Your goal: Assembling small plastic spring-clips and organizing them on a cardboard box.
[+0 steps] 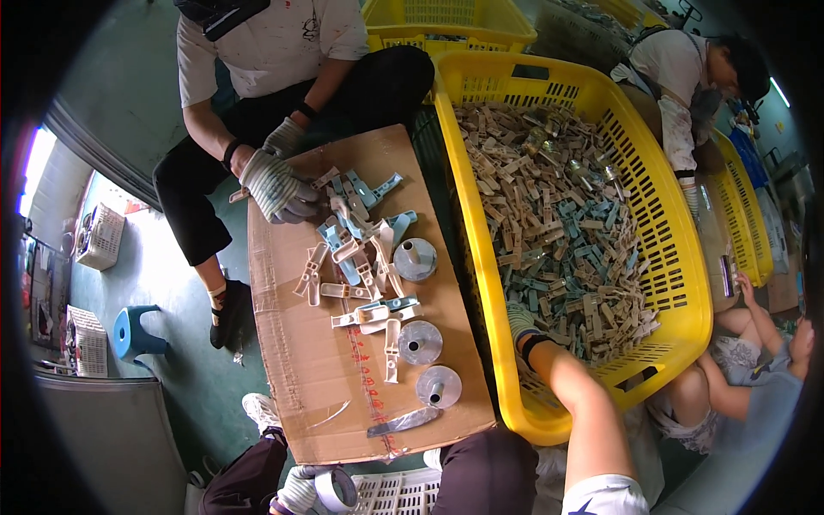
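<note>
My right hand, in a striped knit glove, reaches over the near rim of a large yellow crate. The crate holds a heap of beige and blue plastic pieces; my right fingers are mostly hidden against it. Low in the picture, my gloved left hand is closed on a pale ring like a tape roll. Ahead lies a cardboard sheet bearing several long beige and blue plastic pieces. Clear round discs with metal hubs and a flat blade-like strip lie there too.
A co-worker's gloved hands work at the cardboard's far left edge. More people sit or bend at the right, near another yellow crate. A white basket sits below the cardboard. A blue stool stands on the left floor.
</note>
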`<action>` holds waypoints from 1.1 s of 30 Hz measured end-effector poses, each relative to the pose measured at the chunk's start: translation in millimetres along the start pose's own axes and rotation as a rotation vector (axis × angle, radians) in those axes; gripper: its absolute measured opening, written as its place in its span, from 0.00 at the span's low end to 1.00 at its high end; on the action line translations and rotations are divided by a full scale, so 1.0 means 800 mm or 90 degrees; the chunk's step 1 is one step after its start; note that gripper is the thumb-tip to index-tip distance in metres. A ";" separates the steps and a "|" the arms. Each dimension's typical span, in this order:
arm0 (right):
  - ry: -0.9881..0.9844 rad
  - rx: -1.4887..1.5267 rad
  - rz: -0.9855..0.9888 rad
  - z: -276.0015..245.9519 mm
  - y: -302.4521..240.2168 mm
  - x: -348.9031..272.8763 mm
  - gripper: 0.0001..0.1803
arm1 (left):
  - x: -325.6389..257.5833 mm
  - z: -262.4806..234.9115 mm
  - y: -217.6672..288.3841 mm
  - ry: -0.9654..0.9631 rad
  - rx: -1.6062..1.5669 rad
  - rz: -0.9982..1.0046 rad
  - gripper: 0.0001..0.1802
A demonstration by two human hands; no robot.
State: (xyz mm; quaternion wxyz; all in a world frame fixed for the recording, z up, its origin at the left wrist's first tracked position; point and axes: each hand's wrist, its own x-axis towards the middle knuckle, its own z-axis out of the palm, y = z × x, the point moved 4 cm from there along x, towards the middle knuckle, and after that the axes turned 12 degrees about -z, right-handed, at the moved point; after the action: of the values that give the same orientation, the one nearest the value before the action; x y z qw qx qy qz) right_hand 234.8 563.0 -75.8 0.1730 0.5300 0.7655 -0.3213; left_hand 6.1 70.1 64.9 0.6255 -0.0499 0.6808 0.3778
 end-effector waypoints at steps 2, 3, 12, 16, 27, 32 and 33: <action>0.005 -0.139 -0.065 0.019 0.018 0.024 0.40 | 0.003 -0.002 -0.006 -0.003 -0.021 -0.010 0.11; -0.045 -0.095 -0.063 0.017 0.018 0.024 0.42 | 0.002 -0.002 -0.009 -0.006 -0.030 -0.016 0.11; -0.151 -0.044 -0.198 0.022 0.028 0.048 0.43 | 0.012 -0.003 -0.014 -0.005 -0.124 -0.054 0.09; -0.102 0.068 -0.233 0.049 0.061 0.075 0.39 | 0.009 -0.002 -0.015 -0.013 -0.165 -0.057 0.09; 0.190 0.584 -0.088 -0.061 0.105 -0.050 0.15 | 0.033 -0.003 -0.043 -0.085 -0.197 -0.003 0.11; 0.224 0.677 -0.178 -0.127 0.066 -0.123 0.09 | 0.028 -0.007 -0.043 -0.086 -0.156 0.039 0.13; 0.207 0.901 -0.060 -0.140 0.047 -0.149 0.09 | 0.028 -0.011 -0.047 -0.086 -0.167 0.038 0.13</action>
State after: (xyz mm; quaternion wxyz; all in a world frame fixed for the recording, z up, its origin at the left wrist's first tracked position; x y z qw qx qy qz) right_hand 322.8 563.9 66.9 -0.3413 0.5223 0.4125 -0.6638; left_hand 14.8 47.3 27.7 0.6463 -0.0854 0.5831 0.4848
